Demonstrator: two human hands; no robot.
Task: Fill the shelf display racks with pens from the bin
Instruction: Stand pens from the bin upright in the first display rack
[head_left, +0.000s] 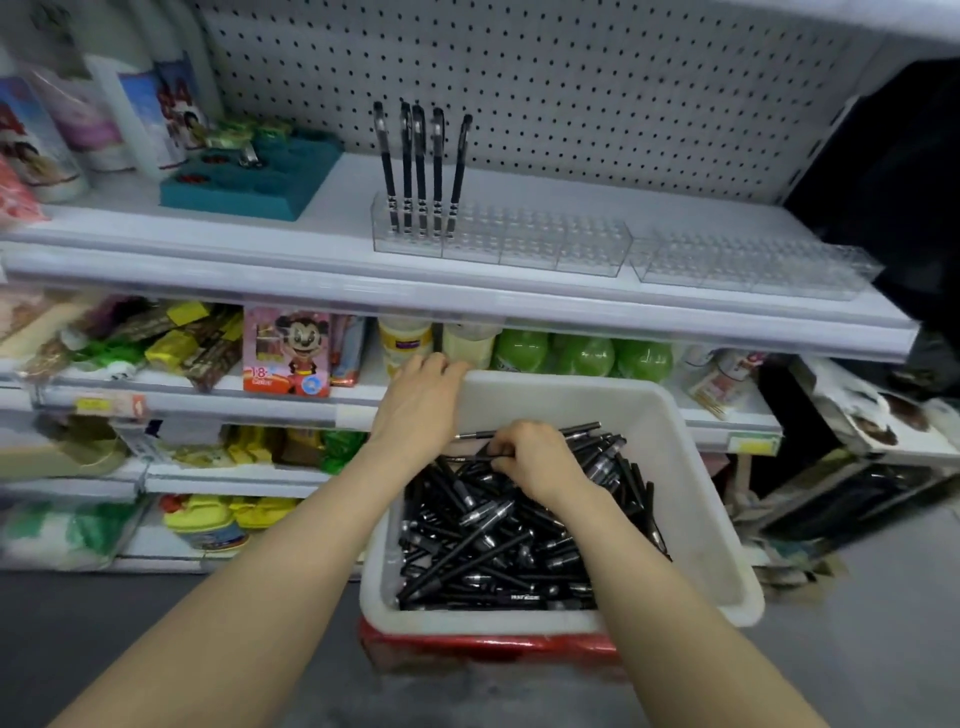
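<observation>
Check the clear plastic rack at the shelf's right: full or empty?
Empty: the right clear rack holds no pens; five black pens stand in the left rack.

Black pens (493, 540) heap the white bin (696, 483); seemingly five others (420, 171) stand in the clear rack (530, 244).

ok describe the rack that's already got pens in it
On the upper white shelf two clear racks sit side by side. It is the left rack: unlike the empty right rack, five black pens stand at its left end.

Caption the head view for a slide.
Right hand grips pens in the white bin, left hand holds its rim; five pens stand in the clear rack above.
</observation>
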